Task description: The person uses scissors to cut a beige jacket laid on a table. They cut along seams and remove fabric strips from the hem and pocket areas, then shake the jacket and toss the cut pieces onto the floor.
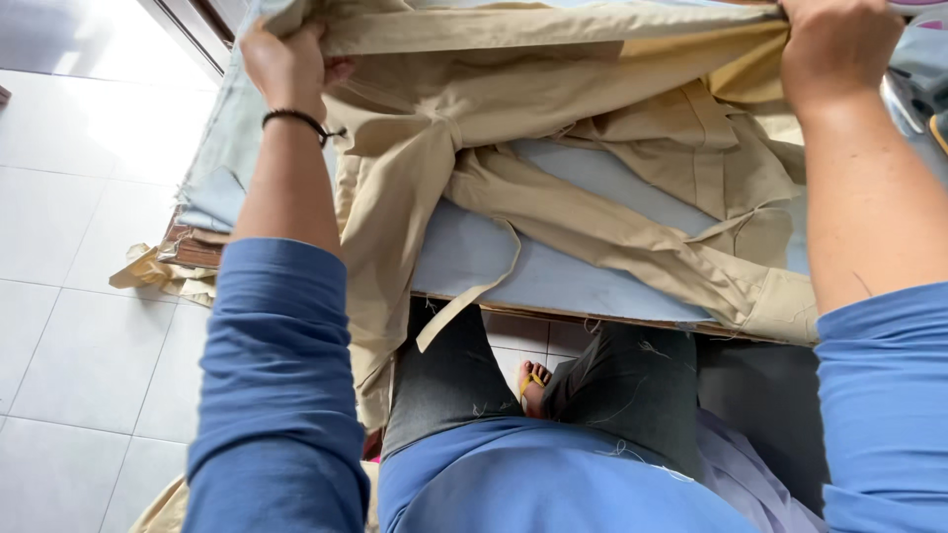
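A beige garment (553, 128) with loose straps lies crumpled across a board covered in pale blue cloth (553, 271). My left hand (286, 59) grips the garment's upper edge at the top left. My right hand (834, 44) grips the same edge at the top right, so the cloth stretches between both hands. One sleeve or leg of the garment (380, 296) hangs over the board's near edge toward my legs. A black band sits on my left wrist.
White floor tiles (79, 197) lie to the left. More beige fabric scraps (158, 271) hang below the board's left end. My legs in dark trousers (612, 385) stand against the board's front edge, one foot in a yellow sandal (533, 383).
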